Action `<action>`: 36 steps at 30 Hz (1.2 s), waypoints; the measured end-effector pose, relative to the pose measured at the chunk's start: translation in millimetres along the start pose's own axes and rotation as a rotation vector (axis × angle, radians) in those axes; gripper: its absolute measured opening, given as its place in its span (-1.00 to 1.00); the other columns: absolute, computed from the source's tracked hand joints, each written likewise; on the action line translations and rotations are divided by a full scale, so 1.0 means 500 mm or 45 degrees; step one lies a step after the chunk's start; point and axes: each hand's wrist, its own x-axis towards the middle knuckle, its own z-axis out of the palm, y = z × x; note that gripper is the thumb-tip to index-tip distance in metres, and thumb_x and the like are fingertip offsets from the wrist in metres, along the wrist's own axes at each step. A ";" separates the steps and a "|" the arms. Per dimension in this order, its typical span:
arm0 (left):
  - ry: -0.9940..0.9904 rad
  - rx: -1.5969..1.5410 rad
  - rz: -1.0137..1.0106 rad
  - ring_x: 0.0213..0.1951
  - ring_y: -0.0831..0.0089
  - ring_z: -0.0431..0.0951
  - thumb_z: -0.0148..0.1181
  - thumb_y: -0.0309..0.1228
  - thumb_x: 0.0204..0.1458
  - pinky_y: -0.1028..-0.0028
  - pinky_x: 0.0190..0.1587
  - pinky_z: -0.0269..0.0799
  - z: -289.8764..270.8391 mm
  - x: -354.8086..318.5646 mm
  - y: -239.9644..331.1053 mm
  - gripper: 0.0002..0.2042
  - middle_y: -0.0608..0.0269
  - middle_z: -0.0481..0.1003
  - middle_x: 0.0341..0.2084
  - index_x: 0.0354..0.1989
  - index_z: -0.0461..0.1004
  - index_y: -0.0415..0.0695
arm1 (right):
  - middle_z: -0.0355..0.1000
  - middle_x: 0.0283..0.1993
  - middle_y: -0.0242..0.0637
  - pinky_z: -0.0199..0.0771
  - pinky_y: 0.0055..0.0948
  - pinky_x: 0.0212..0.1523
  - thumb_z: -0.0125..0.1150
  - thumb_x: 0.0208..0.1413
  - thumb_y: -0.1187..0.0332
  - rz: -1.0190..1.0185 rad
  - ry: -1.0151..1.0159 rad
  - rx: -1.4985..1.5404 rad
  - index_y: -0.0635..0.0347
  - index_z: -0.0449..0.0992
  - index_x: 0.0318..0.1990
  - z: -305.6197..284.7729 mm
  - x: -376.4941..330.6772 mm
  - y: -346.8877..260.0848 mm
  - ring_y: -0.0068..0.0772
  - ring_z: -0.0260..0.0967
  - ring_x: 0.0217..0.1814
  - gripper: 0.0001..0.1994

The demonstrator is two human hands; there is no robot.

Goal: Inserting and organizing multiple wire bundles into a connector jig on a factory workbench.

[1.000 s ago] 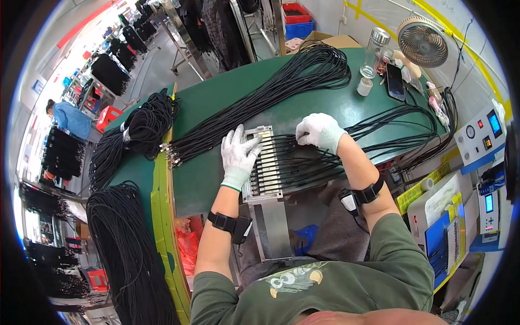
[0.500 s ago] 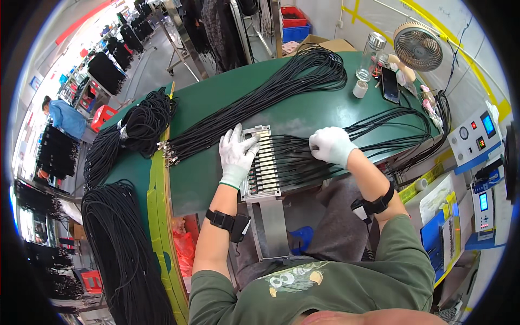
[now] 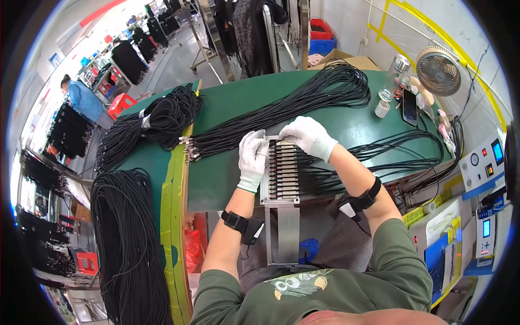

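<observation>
our right hand moved back to the top of the metal rack, pinching a cable end there with our left hand, so another slot gets filled.

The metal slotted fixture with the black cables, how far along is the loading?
Done: most slots of the metal slotted fixture look filled, with thin black cables trailing off to the right. In hand: both white-gloved hands meet at the fixture's top end, the left hand beside it and the right hand over it; whether they pinch a cable is hidden. Left: a long bundle of black cables lies on the green table.
</observation>
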 end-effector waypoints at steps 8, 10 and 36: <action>-0.068 0.227 0.140 0.08 0.07 0.43 0.30 -0.34 0.02 0.15 0.16 0.30 -0.021 0.022 0.036 -0.87 0.12 0.58 -0.12 -0.43 0.60 -0.14 | 0.57 -0.34 -0.21 0.49 -0.15 -0.22 0.32 -0.01 0.11 0.197 -0.135 0.115 0.01 0.63 -0.30 0.053 0.012 -0.018 -0.03 0.51 -0.27 -0.77; -0.099 0.248 0.128 0.09 0.08 0.43 0.29 -0.34 0.03 0.18 0.17 0.31 -0.020 0.024 0.039 -0.86 0.10 0.58 -0.10 -0.41 0.59 -0.15 | 0.57 -0.34 -0.20 0.49 -0.15 -0.23 0.32 -0.02 0.09 0.247 -0.177 0.174 0.02 0.62 -0.31 0.046 0.009 -0.017 -0.02 0.52 -0.28 -0.76; 0.221 0.431 -0.140 -0.19 0.15 0.56 0.26 -0.27 0.04 0.24 -0.04 0.42 -0.016 0.019 -0.015 -0.78 0.17 0.62 -0.35 -0.40 0.61 -0.19 | 0.56 -0.38 -0.22 0.48 -0.18 -0.25 0.25 0.02 0.20 0.314 0.018 -0.022 0.07 0.62 -0.34 0.033 -0.008 0.012 -0.07 0.51 -0.31 -0.83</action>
